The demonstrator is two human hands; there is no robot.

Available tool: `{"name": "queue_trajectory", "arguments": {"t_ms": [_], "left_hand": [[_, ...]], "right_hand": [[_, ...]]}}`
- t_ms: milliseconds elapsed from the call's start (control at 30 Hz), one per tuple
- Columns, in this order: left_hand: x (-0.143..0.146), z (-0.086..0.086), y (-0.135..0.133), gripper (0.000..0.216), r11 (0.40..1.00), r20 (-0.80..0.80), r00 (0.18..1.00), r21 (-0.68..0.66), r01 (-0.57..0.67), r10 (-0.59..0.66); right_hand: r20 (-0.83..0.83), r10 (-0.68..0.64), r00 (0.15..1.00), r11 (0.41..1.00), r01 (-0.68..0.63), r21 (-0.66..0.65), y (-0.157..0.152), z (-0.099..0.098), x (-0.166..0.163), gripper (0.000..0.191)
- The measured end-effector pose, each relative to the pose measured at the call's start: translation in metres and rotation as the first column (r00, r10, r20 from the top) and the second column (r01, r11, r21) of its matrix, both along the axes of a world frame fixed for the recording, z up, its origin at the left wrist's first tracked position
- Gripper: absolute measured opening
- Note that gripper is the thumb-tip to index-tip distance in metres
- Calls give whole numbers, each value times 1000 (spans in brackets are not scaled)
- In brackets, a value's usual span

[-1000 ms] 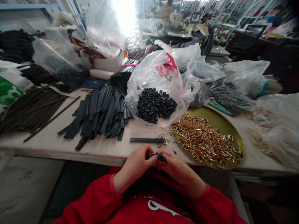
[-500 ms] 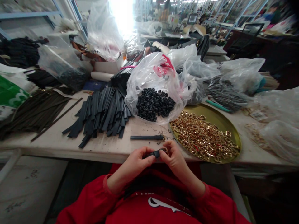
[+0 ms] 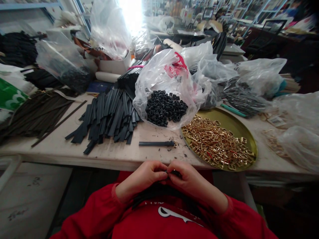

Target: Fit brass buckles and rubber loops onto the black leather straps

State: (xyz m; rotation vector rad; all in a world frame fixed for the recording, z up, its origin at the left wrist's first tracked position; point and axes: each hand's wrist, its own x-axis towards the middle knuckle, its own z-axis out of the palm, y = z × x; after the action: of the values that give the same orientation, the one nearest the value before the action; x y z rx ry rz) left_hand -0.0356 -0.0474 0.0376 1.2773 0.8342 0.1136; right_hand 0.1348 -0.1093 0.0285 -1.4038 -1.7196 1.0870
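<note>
**A:** The fingers (image 3: 161, 173) of the left hand (image 3: 146, 177) and the right hand (image 3: 190, 181) are pinched shut on a small black piece (image 3: 175, 173), tips touching.

**B:** Where?

**A:** Just short of the near edge of the table (image 3: 112, 159).

**B:** And farther off?

**A:** A black strap (image 3: 156, 143) lies on the table. Right of it is a gold tray (image 3: 234, 124) of buckles (image 3: 216, 146), and beyond, a bag of black loops (image 3: 165, 108).

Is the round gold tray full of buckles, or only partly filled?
Partly filled. Gold buckles are heaped over its near and left side, while the far right part of the gold tray shows bare metal.
</note>
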Motion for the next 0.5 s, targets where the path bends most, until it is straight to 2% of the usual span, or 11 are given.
{"name": "queue_trajectory", "arguments": {"t_ms": [133, 233, 300, 400, 500], "left_hand": [[0, 5, 7, 29, 999, 1, 999, 11, -40, 40], [-1, 8, 14, 28, 990, -46, 999, 136, 22, -16], [1, 8, 18, 25, 978, -82, 997, 209, 19, -2], [8, 2, 24, 25, 950, -61, 998, 311, 17, 2], [15, -5, 33, 29, 859, -113, 993, 507, 71, -15]], "right_hand": [[-117, -135, 984, 988, 125, -90, 3, -3, -1, 6], [-147, -218, 965, 971, 200, -130, 8, -9, -4, 8], [-169, -262, 950, 959, 237, -152, 10, -15, -8, 12], [-151, -313, 938, 949, 299, -103, 13, -24, -12, 16], [-16, -310, 951, 949, 310, 48, 22, -29, -11, 16]]}}
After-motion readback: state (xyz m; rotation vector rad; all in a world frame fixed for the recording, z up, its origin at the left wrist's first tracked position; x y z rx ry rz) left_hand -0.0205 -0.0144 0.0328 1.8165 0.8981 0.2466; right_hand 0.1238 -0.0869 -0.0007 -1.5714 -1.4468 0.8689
